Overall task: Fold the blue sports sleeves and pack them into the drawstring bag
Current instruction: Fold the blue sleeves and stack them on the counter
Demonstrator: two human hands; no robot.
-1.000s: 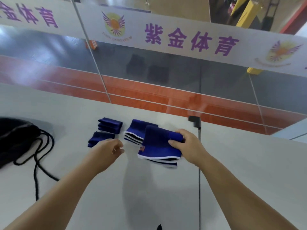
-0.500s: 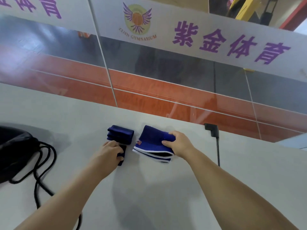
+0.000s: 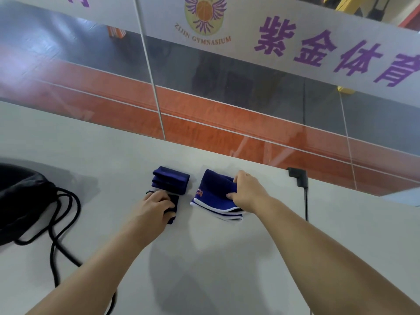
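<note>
A stack of folded blue sleeves with white trim lies on the white table. My right hand grips its right edge, thumb under and fingers on top. Left of it sits a small folded dark blue sleeve, free of any hand. Just in front of that one, my left hand closes over another small folded dark blue sleeve, which is mostly hidden under the fingers. The black drawstring bag lies at the far left with its black cords trailing on the table.
A black plug and cable lie on the table to the right of the stack. A glass wall with a printed banner stands right behind the table's far edge.
My right hand set the held sleeve down onto the other white-trimmed one, making one stack. My left hand moved forward and closed on the nearer small sleeve.
</note>
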